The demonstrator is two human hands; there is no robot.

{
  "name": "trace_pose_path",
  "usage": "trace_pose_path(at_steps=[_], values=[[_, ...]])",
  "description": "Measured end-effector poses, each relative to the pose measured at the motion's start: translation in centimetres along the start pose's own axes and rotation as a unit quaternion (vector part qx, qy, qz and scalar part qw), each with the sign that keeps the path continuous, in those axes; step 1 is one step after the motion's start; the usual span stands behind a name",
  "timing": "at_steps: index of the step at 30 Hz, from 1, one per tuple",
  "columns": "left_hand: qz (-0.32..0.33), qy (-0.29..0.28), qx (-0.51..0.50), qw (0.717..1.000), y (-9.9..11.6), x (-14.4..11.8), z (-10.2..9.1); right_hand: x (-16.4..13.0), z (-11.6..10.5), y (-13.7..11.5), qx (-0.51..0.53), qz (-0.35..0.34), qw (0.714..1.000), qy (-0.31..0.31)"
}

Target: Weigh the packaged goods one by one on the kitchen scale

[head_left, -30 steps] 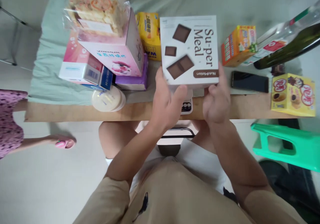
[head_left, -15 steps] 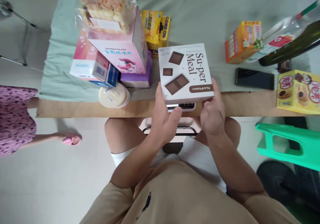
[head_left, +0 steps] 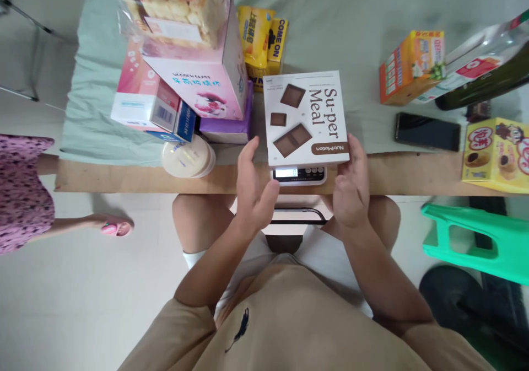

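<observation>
The white box [head_left: 303, 118] lies flat on the scale [head_left: 300, 175]. My left hand [head_left: 253, 186] hovers just left of the box, fingers spread and empty. My right hand [head_left: 351, 186] sits at its right corner, fingers loose, gripping nothing.

Between my hands [head_left: 254, 186] I saw a white box [head_left: 305, 118] printed with dark brown chocolate squares, dark lettering and a brown band along its near edge. Under it sat a white scale [head_left: 300, 175] with black buttons and a pale lit display. Left of my left hand lay a cream round lid [head_left: 188, 157], and beyond it a purple box [head_left: 230, 128] under pink-and-white boxes [head_left: 177, 87]. Ahead stood yellow packets [head_left: 261, 37] with black letters. Right of my right hand [head_left: 351, 186] lay a black phone [head_left: 427, 131], an orange box [head_left: 410, 65] and a yellow box [head_left: 496, 150] with red-and-white roundels. The cloth [head_left: 355, 7] was pale green over a tan tabletop [head_left: 124, 177].
</observation>
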State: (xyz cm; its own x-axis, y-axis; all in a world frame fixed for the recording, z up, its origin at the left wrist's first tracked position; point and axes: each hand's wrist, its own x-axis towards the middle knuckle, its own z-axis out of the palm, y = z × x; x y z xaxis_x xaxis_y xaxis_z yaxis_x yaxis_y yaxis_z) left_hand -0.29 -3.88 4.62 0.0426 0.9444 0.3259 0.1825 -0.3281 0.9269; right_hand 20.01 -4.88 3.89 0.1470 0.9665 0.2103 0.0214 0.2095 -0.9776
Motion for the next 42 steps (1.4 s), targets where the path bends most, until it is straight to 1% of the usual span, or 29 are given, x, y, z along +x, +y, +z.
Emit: trace_pose_path(at_steps=[3,5,10,14,17,19,21,22,23,24,26,27,29,31,33,35,39,42], values=[[0.057,0.034,-0.012,0.998,-0.4,-0.8,-0.9,-0.8,-0.5,-0.3,0.011,-0.013,0.999,0.049],[0.071,0.043,-0.001,0.997,-0.4,-1.0,-1.1,-1.2,-0.6,-0.2,0.016,-0.011,0.998,0.064],[0.048,-0.004,0.047,0.998,0.0,-0.4,-0.8,-1.6,-0.4,0.1,0.010,0.001,0.998,0.060],[0.044,0.000,0.053,0.998,0.2,0.3,-0.5,-1.4,-0.4,0.0,0.008,0.020,0.997,0.070],[0.031,-0.001,0.028,0.999,0.0,0.5,-0.5,-1.2,-0.4,-0.1,0.028,0.021,0.997,0.067],[0.029,0.033,0.000,0.999,-0.3,0.4,-0.6,-1.1,-0.5,-0.1,0.042,0.027,0.995,0.088],[0.026,0.088,-0.031,0.995,-0.9,0.0,-0.8,-1.0,-0.8,0.0,0.059,0.037,0.989,0.131],[0.023,0.101,-0.054,0.993,-1.1,-0.2,-0.9,-0.9,-1.1,0.1,0.069,0.041,0.985,0.152],[0.018,0.098,-0.082,0.992,-1.4,-0.5,-1.1,-0.9,-1.5,0.2,0.079,0.044,0.982,0.167],[0.015,0.084,-0.111,0.990,-1.7,-0.8,-1.3,-0.9,-1.9,0.3,0.092,0.048,0.979,0.173],[0.009,0.048,-0.163,0.985,-2.1,-1.3,-1.7,-1.0,-2.9,0.4,0.135,0.067,0.975,0.164],[0.008,0.040,-0.179,0.983,-2.3,-1.5,-1.8,-1.0,-3.3,0.4,0.162,0.077,0.971,0.156],[0.005,0.039,-0.197,0.980,-2.4,-1.7,-2.0,-1.1,-3.9,0.3,0.214,0.089,0.962,0.145],[0.000,0.037,-0.210,0.977,-2.4,-1.6,-1.9,-1.0,-4.1,0.3,0.241,0.082,0.957,0.138],[-0.005,0.034,-0.215,0.976,-2.5,-1.5,-1.8,-1.0,-3.8,0.4,0.241,0.069,0.960,0.124],[-0.009,0.026,-0.213,0.977,-2.7,-1.4,-1.6,-0.9,-3.3,0.4,0.219,0.053,0.968,0.112],[-0.020,-0.003,-0.195,0.981,-3.5,-1.5,-1.5,-0.9,-2.7,0.9,0.173,0.033,0.979,0.106],[-0.029,-0.003,-0.175,0.984,-3.8,-1.6,-1.4,-1.1,-2.7,1.5,0.160,0.029,0.981,0.106]])
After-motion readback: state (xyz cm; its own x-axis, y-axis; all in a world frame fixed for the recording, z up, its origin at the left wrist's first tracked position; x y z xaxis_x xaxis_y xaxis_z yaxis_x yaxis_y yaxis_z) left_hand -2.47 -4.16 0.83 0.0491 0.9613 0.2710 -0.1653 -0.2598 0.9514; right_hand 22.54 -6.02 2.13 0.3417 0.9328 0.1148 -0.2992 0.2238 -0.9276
